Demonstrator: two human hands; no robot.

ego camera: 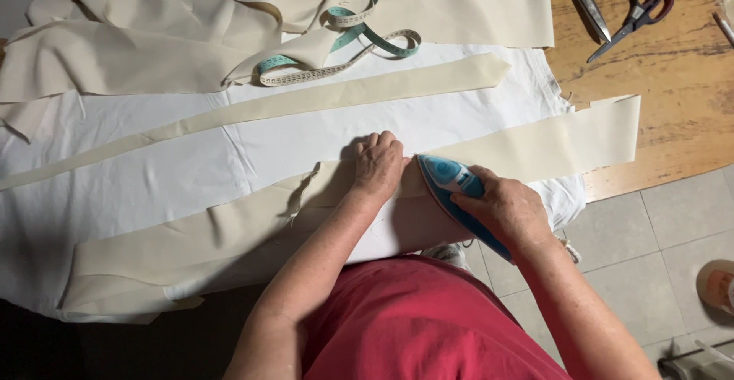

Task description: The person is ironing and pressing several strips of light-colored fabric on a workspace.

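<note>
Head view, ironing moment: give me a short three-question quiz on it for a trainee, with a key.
1. True or false: the right hand grips the blue iron while the left hand lies flat on the cream fabric strip.
2. Multiple choice: where do the two pairs of scissors lie? A) on the white cloth B) on the bare wooden table, far right C) on the tiled floor
3. Fill in: the teal measuring tape lies coiled among the cream strips at the ____ side of the table from the person.

Key: 1 true; 2 B; 3 far
</note>
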